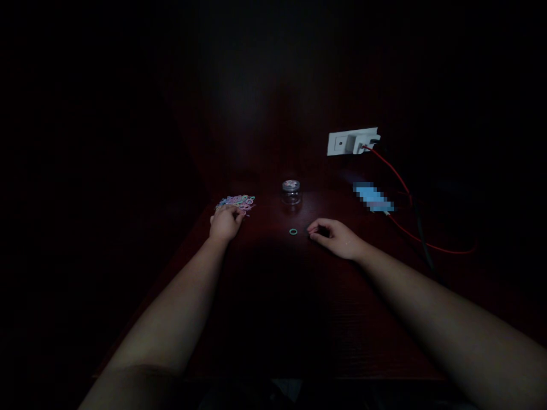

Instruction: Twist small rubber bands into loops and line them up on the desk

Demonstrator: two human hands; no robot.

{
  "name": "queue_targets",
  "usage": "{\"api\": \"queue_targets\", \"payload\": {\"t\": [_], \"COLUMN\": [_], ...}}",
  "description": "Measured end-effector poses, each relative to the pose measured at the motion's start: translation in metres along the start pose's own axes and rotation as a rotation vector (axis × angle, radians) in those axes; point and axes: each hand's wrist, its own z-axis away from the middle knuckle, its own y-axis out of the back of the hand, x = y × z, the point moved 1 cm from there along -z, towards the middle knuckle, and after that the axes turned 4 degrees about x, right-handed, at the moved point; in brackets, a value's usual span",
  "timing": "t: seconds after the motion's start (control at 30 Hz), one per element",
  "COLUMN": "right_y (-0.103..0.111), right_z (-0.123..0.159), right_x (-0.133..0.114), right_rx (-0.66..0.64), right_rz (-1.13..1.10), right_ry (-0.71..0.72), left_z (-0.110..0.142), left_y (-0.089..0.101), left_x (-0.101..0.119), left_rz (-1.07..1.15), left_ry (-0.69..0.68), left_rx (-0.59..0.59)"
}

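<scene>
My left hand (pixel 226 221) is at the near edge of a pile of small pastel hair ties (pixel 236 200), pink, purple, blue and green, on the dark red table. Its fingers are curled down and closed against the ties; what lies between the tips is hidden. A single green hair tie (pixel 293 232) lies flat by itself in the middle. Just right of it, not touching, my right hand (pixel 335 236) rests on its side with fingers loosely bent. Thumb and fingertips are slightly apart, and nothing shows between them. Behind the green tie stands a clear round jar (pixel 292 195) with its lid on.
A white wall socket (pixel 341 143) with a plugged-in charger (pixel 360 143) is at the back right. Its red cable (pixel 391 166) loops down to a phone-like object (pixel 372 197), blurred out, on the table. A black cord (pixel 421 228) hangs beside it. The surroundings are very dark.
</scene>
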Motion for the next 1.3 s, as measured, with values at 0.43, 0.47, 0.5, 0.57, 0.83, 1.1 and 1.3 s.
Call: {"api": "queue_targets", "payload": {"t": [0.43,0.47,0.5,0.57,0.83,1.1,1.3], "right_y": [-0.003,-0.003,-0.002,-0.002,-0.022,-0.009,-0.002], "right_z": [-0.002,-0.002,-0.002,-0.001,0.000,0.001,0.003], "right_x": [0.001,0.001,0.000,-0.001,-0.010,-0.002,-0.006], "right_rx": [0.006,0.008,0.010,0.000,-0.174,-0.125,-0.067], "right_rz": [-0.009,0.002,0.024,0.100,0.431,0.484,0.456], "right_ry": [0.033,0.038,0.050,0.098,0.095,0.130,0.181], "left_z": [0.034,0.040,0.046,0.055,0.059,0.050,0.054], "left_y": [0.026,0.025,0.023,0.019,0.011,0.007,0.010], "left_x": [0.070,0.080,0.089,0.100,0.090,0.087,0.093], "left_rz": [0.378,0.405,0.418,0.428,0.353,0.255,0.337], "left_ry": [-0.275,-0.329,-0.368,-0.387,-0.170,-0.288,-0.326], "left_rx": [-0.071,-0.117,-0.155,-0.239,-0.260,-0.308,-0.326]}}
